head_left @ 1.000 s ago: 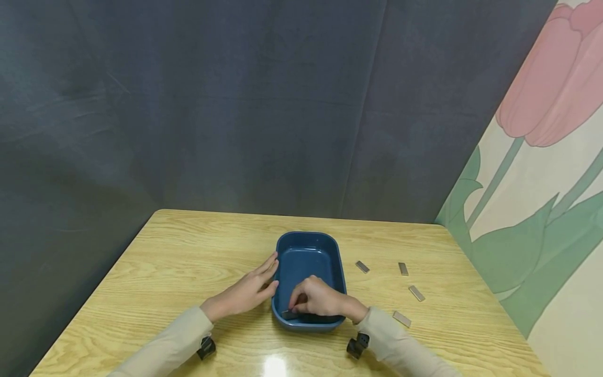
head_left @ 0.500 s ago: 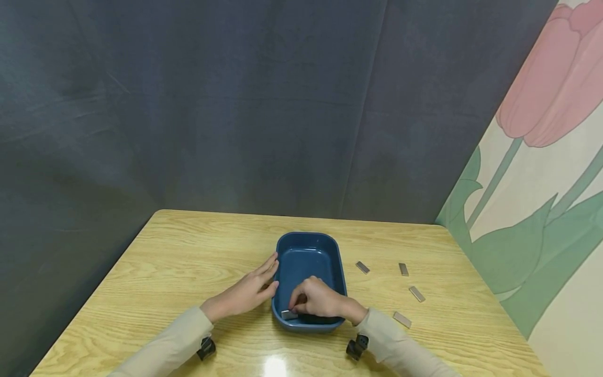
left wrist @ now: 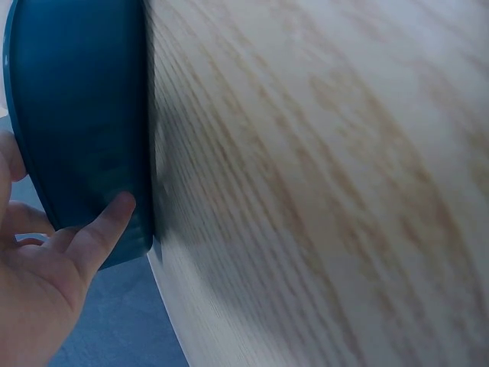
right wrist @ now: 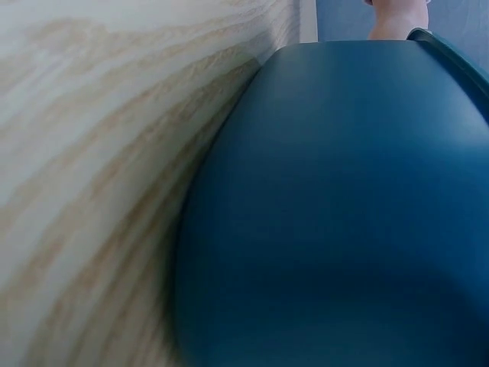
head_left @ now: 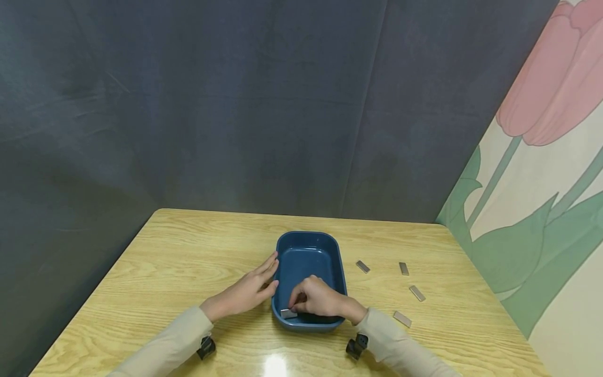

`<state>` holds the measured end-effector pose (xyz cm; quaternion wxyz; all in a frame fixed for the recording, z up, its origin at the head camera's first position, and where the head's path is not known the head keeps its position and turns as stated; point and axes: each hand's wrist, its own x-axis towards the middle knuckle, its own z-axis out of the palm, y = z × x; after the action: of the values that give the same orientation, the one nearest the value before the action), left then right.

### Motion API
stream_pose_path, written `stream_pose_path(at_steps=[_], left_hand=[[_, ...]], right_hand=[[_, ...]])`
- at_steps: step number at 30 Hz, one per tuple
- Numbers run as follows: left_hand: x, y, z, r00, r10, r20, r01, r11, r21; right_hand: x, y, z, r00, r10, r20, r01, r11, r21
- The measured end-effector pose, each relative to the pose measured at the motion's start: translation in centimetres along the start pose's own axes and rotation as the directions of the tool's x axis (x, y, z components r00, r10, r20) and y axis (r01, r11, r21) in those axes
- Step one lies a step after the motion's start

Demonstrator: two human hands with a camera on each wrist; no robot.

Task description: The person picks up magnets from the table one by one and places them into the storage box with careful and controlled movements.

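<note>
A deep blue rectangular dish (head_left: 308, 328) with rounded corners stands on the wooden table. My left hand (head_left: 248, 294) rests against its left side with the fingers extended; in the left wrist view those fingers (left wrist: 107, 225) touch the dish's outer wall (left wrist: 84, 107). Reaching inside, my right hand (head_left: 314, 297) pinches a small silver rectangular metal block (head_left: 288, 313) at the dish's near left corner. The block's far end is hidden behind the fingertips. The right wrist view is filled mostly by the dish's outer wall (right wrist: 328, 191), and the right hand is out of its sight.
To the right of the dish, several similar metal blocks lie apart on the table, among them one near the dish (head_left: 363, 266) and one closest to the front (head_left: 402, 319). A dark curtain (head_left: 264, 104) hangs behind the table, and a flower-painted wall (head_left: 542, 209) borders the right.
The metal block under my right fingertips has tilted, so its face, dark a second ago, now shows bright silver. Both hands and the dish stay in place.
</note>
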<state>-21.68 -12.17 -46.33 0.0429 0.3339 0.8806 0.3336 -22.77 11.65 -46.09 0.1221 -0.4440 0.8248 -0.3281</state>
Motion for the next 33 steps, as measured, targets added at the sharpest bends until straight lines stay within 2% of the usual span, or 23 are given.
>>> stream_pose_path(at_steps=[33], left_hand=[[0.03, 0.09, -0.01, 1.0, 0.002, -0.007, -0.002, 1.0, -0.004]], right_hand=[[-0.08, 0.12, -0.03, 1.0, 0.014, 0.004, -0.014, 0.999, -0.043]])
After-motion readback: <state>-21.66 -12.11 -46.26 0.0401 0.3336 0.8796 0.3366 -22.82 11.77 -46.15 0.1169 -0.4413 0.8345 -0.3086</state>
